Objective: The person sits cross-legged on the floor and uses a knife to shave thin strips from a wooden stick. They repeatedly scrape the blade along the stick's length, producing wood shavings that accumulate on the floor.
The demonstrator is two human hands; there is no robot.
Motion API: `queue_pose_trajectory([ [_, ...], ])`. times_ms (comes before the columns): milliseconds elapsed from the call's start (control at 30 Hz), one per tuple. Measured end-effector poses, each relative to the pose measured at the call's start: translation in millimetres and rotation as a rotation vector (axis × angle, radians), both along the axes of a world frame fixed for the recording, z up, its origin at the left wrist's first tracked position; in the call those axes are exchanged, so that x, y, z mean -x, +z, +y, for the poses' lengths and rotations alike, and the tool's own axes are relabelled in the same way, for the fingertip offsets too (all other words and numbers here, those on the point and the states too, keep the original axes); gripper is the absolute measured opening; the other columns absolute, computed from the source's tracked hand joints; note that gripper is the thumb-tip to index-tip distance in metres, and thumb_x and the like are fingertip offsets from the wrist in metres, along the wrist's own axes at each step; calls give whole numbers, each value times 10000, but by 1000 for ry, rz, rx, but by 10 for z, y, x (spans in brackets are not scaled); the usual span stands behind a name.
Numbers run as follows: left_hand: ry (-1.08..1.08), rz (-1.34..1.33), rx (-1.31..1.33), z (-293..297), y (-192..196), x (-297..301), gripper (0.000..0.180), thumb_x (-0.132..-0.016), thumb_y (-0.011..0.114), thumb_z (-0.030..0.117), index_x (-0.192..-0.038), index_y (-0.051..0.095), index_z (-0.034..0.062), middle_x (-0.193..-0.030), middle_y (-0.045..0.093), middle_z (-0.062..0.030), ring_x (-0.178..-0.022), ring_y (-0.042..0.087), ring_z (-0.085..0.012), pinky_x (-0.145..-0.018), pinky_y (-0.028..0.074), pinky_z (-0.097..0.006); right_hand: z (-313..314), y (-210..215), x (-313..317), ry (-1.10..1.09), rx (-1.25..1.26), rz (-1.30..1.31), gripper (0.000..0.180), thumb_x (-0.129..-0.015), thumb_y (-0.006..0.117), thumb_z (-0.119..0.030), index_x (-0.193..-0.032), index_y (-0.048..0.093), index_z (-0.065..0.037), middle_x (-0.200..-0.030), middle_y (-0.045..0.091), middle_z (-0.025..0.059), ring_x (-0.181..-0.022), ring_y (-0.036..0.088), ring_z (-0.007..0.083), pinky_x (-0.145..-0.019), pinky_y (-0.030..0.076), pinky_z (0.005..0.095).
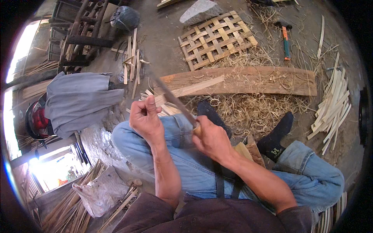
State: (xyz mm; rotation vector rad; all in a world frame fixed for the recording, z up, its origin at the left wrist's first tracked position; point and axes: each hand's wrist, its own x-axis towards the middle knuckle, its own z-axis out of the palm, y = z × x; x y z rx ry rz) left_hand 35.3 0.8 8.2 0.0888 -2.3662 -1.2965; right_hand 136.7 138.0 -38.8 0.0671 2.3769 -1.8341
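My right hand (213, 140) is wrapped round the wooden handle of a long knife (176, 101), whose blade slants up and to the left and blurs toward its tip. My left hand (147, 121) is closed, thumb up, at the near end of a pale bamboo strip (196, 87). From there the strip runs right over a brown wooden plank (272, 79). The blade crosses above the strip close to my left fingers. Exactly how the fingers pinch the strip is partly hidden.
Curly shavings (256, 108) surround my feet and the plank. Beyond lie a woven bamboo panel (217, 39), a stone (199, 11) and a hammer (285, 40). Cut strips (332, 103) are heaped at right. Grey cloth (81, 101) hangs at left, above a white sack (101, 192).
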Motion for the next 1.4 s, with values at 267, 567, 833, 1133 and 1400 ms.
queue_pose_trajectory([
  [267,-13,16,-13,4,-19,-11,384,-893,712,266,-694,475,39,-621,462,15,-541,517,-66,-497,483,-220,82,-310,56,10,-147,-113,372,-815,653,-162,-1085,449,-8,-910,629,248,-773,635,458,-655,517,529],
  [567,-32,14,34,-24,-19,-33,376,-867,740,270,-705,514,16,-657,517,-10,-556,539,-76,-503,449,-213,235,-410,142,-24,-183,-161,296,-847,595,-219,-966,468,21,-818,630,274,-761,639,455,-686,526,531],
  [833,-160,98,43,-53,-35,-67,392,-826,770,296,-679,537,18,-677,561,-41,-582,506,-113,-539,404,-252,429,113,97,117,-112,-86,344,-805,667,-174,-1003,447,2,-777,631,257,-771,630,457,-690,509,528],
  [1133,-196,116,92,-105,-52,-45,364,-820,778,261,-691,540,18,-683,562,-44,-625,496,-125,-562,402,-256,551,-215,113,79,-248,-147,364,-784,653,-134,-1074,480,3,-757,628,241,-764,620,449,-674,488,517],
  [1400,-185,129,109,-123,-38,-45,351,-827,772,228,-690,530,13,-700,556,-46,-648,504,-135,-568,413,-259,462,-391,108,29,-180,-122,318,-798,641,-152,-1023,474,0,-730,610,272,-742,607,470,-667,492,521],
])
